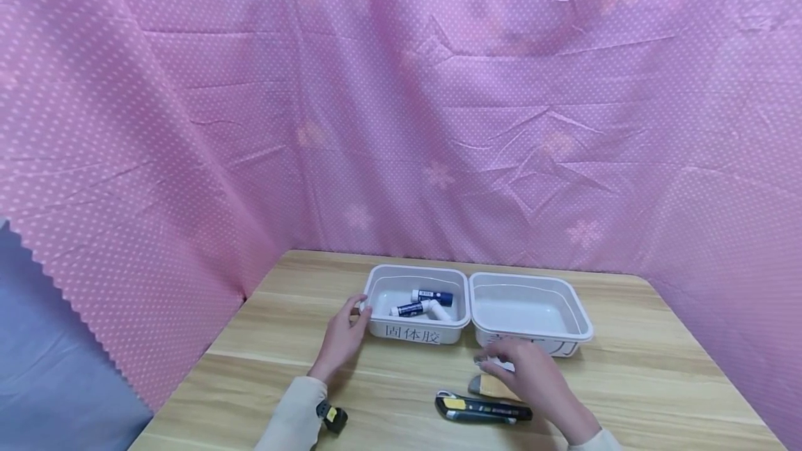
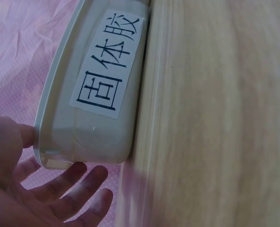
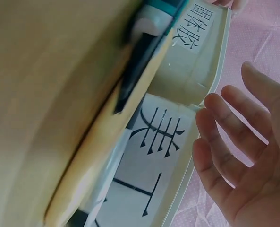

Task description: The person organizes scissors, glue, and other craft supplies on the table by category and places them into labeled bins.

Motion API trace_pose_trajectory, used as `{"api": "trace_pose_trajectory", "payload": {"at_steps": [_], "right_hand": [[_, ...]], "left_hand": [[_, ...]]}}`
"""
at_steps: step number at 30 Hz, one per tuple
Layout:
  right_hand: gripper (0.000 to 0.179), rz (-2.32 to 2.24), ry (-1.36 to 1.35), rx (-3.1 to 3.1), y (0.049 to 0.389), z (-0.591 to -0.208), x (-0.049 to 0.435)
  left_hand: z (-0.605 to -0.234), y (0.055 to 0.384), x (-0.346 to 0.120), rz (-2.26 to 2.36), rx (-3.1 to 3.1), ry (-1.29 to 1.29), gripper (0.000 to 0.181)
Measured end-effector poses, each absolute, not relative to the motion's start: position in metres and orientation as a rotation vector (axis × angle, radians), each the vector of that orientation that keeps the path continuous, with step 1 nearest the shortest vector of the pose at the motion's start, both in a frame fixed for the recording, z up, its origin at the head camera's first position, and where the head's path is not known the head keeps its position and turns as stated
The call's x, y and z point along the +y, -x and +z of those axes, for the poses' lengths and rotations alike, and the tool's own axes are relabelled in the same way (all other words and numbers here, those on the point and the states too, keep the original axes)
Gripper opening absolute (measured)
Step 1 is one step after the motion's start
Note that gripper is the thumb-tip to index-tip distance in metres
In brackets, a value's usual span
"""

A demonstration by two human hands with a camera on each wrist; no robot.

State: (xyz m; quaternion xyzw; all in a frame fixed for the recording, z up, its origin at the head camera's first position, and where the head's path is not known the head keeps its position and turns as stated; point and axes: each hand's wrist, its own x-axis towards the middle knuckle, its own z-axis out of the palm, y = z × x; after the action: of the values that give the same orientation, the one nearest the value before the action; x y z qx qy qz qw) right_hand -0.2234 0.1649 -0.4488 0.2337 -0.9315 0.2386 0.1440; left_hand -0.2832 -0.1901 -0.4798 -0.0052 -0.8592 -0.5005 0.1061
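My left hand [image 1: 343, 336] touches the left corner of a white plastic bin [image 1: 413, 333]. In the left wrist view its thumb meets the rim and the other fingers lie loosely along the end wall. Three glue sticks [image 1: 432, 296] lie inside, blue and white. My right hand [image 1: 523, 364] hovers, fingers slightly bent and holding nothing, before a second white bin [image 3: 149, 142]. Below it lie a black utility knife [image 1: 485, 409] with a yellow slider and an orange-yellow one [image 1: 495, 387] with a grey end. A whitish object [image 1: 505, 365] is partly hidden behind the fingers.
Both bins stand side by side on a wood-grain table [image 1: 276, 339], with paper labels in Chinese characters on their front walls. Behind and to the left hangs a pink dotted curtain [image 1: 401, 124]. A black device [image 1: 332, 416] is strapped to my left wrist.
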Motion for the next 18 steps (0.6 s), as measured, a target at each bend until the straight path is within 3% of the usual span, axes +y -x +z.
{"api": "trace_pose_trajectory", "payload": {"at_steps": [18], "right_hand": [[0.027,0.549,-0.822,-2.795,0.205,-0.458,0.188]], "left_hand": [[-0.48,0.283,-0.189,-1.467,-2.528,0.003,0.044]]}}
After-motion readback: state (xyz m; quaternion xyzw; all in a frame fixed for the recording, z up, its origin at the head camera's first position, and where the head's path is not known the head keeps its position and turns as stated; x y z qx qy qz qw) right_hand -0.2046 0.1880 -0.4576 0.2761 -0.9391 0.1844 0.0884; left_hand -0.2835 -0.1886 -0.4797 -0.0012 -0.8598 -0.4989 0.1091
